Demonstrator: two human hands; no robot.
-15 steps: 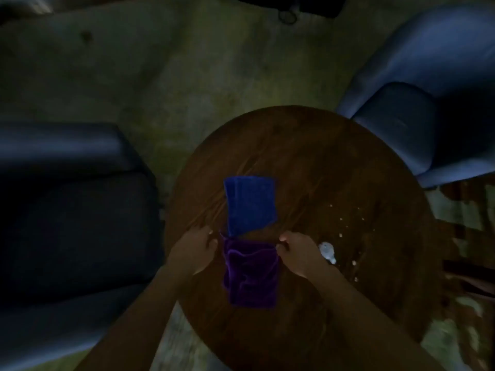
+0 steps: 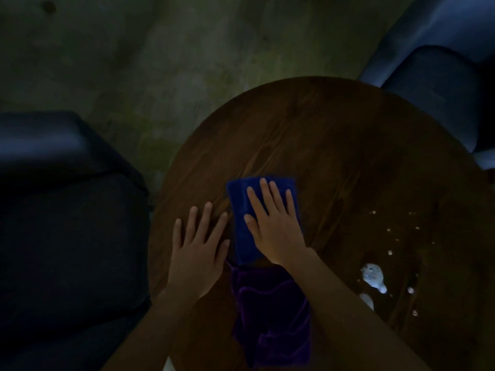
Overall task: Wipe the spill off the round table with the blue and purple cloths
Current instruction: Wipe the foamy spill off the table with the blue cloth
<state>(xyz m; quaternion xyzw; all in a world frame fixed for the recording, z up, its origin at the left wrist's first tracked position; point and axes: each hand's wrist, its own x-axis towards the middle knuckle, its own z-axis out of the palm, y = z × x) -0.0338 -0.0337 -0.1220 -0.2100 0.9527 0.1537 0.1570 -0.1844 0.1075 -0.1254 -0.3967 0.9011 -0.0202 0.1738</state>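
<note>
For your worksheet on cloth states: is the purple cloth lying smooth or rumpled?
Rumpled: the purple cloth shows raised creases and folds across its surface.

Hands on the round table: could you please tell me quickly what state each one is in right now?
Left hand: open, flat on the round wooden table.
Right hand: open, pressed flat on the folded blue cloth.
</note>
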